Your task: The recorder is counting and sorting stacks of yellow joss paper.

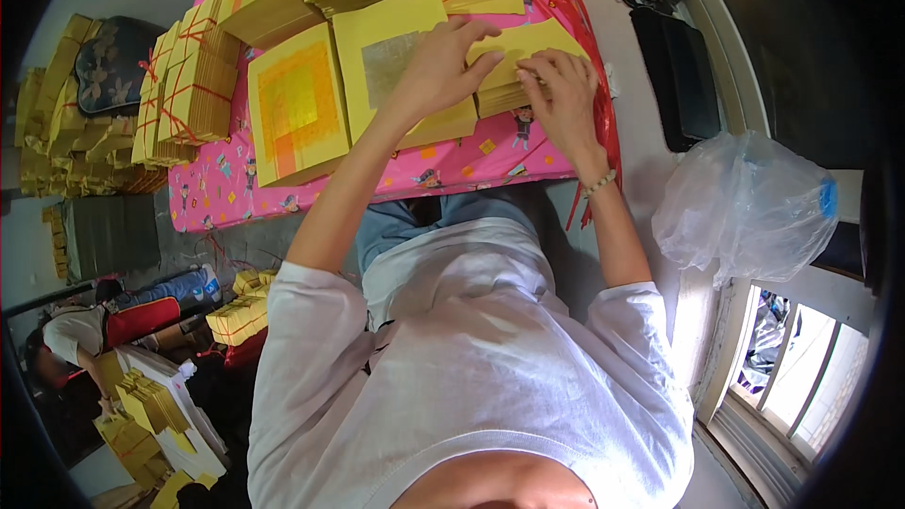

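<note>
My left hand [451, 64] reaches over the yellow paper sheet with a silver square [384, 66], its thumb and forefinger apart and pointing right. Its fingertips are close to a stack of plain yellow paper [514, 45]. My right hand [564, 94], with a beaded bracelet on the wrist, rests on that stack's right end. Its fingers are bent, and the thumb is held apart from them. Left of these lies a yellow paper stack with an orange-and-gold square [300, 106] on top. Whether either hand pinches a sheet is hard to see.
A pink patterned cloth [325, 196] covers the table. Red strings [575, 9] hang along its right edge. Bundles of yellow paper tied with red string [200, 80] stand left. A clear plastic bag [745, 207] is at right. Another person [80, 335] handles yellow paper at lower left.
</note>
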Demonstrator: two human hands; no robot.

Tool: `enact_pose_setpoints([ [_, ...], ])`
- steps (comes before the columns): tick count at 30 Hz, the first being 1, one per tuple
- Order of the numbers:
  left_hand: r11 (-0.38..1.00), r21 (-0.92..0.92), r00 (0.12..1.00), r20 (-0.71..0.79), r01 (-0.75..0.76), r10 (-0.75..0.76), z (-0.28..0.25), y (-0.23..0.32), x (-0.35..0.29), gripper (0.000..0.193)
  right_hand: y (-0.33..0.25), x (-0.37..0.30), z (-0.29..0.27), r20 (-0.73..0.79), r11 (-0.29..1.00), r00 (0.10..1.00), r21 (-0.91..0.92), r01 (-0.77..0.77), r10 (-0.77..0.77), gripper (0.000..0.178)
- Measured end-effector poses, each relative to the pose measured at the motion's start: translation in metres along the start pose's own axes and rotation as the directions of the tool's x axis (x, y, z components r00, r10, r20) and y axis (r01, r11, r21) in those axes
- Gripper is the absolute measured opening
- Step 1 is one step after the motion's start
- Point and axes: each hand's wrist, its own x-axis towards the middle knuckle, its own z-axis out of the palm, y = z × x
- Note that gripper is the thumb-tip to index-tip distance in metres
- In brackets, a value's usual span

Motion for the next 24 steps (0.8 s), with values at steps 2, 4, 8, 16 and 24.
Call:
enact_pose_setpoints([
  [2, 0.998, -0.016, 0.998, 0.013, 0.059, -0.059, -0.024, 0.004, -0.029, 0.034, -0.003, 0.007, -0.004, -0.003, 0.999, 1.000, 0.018, 0.031, -0.031, 0.015],
  [4, 0.993, -0.038, 0.993, 0.033, 0.115, -0.113, -0.040, 0.006, -0.056, 0.032, -0.010, 0.014, -0.012, 0.031, 0.997, 0.998, 0.047, 0.054, -0.055, 0.016],
  [8, 0.976, -0.022, 0.975, 0.044, 0.217, -0.216, -0.059, 0.009, -0.095, 0.035, -0.032, 0.025, -0.018, 0.124, 0.977, 0.983, 0.181, 0.111, -0.135, 0.019],
  [16, 0.975, 0.042, 0.976, -0.017, 0.217, -0.216, -0.052, 0.007, -0.113, 0.039, -0.050, 0.025, 0.000, 0.405, 0.930, 0.844, 0.253, 0.267, -0.352, 0.024],
  [24, 0.954, -0.078, 0.954, -0.059, 0.290, -0.295, -0.045, -0.003, -0.115, 0.021, -0.049, 0.033, 0.003, 0.409, 0.929, 0.846, 0.284, 0.238, -0.342, 0.013],
])
